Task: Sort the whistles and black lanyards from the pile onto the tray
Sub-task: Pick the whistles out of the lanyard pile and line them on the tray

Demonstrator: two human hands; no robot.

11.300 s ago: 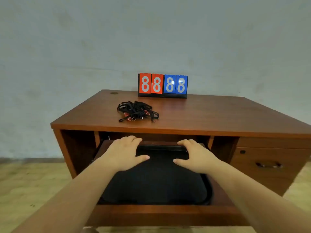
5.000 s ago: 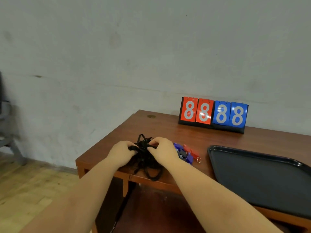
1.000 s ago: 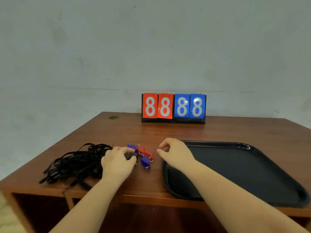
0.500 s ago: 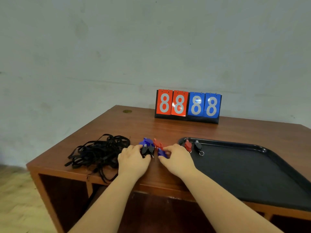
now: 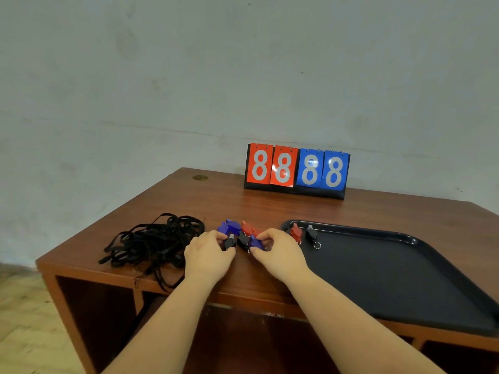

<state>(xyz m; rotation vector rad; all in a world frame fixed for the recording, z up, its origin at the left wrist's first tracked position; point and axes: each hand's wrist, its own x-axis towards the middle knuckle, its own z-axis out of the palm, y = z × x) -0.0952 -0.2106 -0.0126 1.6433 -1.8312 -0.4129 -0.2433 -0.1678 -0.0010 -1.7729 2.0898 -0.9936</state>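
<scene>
A small pile of whistles (image 5: 237, 231), blue, red and black, lies on the desk between my hands. My left hand (image 5: 208, 255) pinches a black whistle (image 5: 230, 241) at the pile's left side. My right hand (image 5: 278, 252) pinches a blue whistle (image 5: 254, 242) at its right side. A tangle of black lanyards (image 5: 155, 244) lies to the left, some loops hanging over the desk's front edge. The black tray (image 5: 405, 279) sits at the right; a red whistle (image 5: 295, 231) and a black whistle (image 5: 312, 234) lie in its far left corner.
A red and blue flip scoreboard (image 5: 296, 170) showing 88 88 stands at the back of the wooden desk (image 5: 189, 203). A grey wall rises behind it. The desk's left edge drops to a wooden floor (image 5: 24, 319).
Both hands have closed their fingertips on whistles in the pile. A red and a black whistle reached the tray's corner about half a second ago and stay there.
</scene>
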